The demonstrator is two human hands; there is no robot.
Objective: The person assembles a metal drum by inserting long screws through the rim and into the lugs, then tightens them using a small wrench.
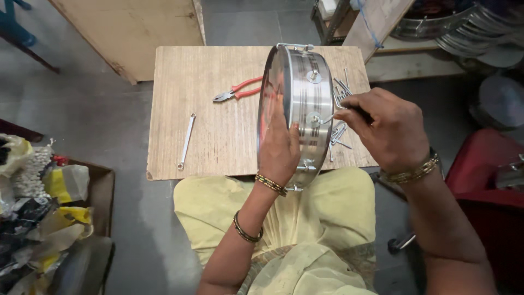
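Drum shell (305, 104) on edge, left hand (278, 147) gripping rim; right hand (387, 128) pinching half-hidden dark tool (363, 113)

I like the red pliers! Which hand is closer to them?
Left. The left hand holds the metal drum shell just right of the red pliers; the right hand works beyond the shell, farther away.

Both forearms are bare, no sleeves. The left hand (278, 150), mid-frame, has a beaded gold-and-dark bangle at the wrist and a darker one further up. The right hand (390, 128) wears a gold chain-like bracelet. A pale yellow garment covers the lap.
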